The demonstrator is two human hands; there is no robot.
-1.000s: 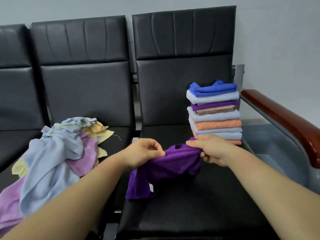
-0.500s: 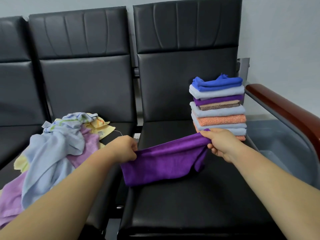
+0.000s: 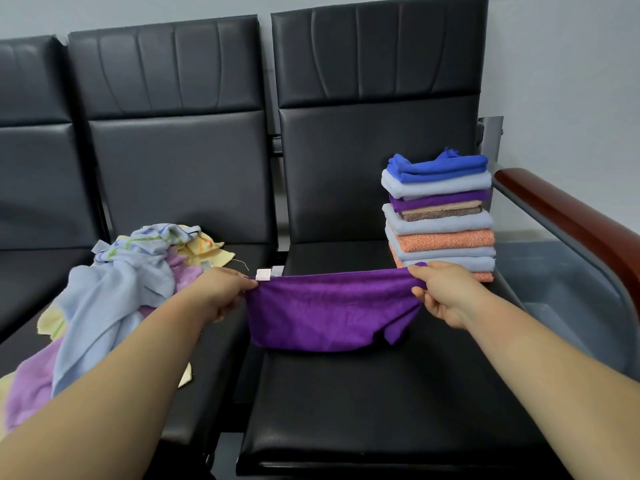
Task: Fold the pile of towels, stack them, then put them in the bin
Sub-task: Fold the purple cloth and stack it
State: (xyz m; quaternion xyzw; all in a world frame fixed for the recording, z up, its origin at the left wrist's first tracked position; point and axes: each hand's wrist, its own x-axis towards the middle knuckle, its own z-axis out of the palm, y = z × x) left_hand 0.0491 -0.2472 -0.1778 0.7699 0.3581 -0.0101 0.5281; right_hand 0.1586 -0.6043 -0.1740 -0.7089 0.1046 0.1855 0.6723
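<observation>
Towel in hand: the purple towel is now pulled out wide in the middle of the frame. Its top edge is nearly straight and its lower part drapes onto the black seat. A second ago it was a bunched wad between two hands held close together.
Left hand: the left hand pinches the towel's top left corner, where a white tag sticks out. It has moved out to the left and now sits just beside the pile.
Right hand: the right hand has its fingers curled round the top right corner, low in front of the stack's base. It has shifted right.
Stack: the stack of folded towels stands right of centre at the back of the same seat, with a blue one on top. It looks unchanged.
Pile: the unfolded pile of light blue, lilac and yellow cloth lies at lower left on the next seat, and it still holds several pieces.
Bin: the grey bin sits at the right edge, beyond the wooden armrest. No towels show in the part that is visible.
Meaning: the towel is spread, so folding can probably begin. Its lower right corner hangs rumpled and likely needs smoothing first. Stacking looks well along, but binning has not started.
</observation>
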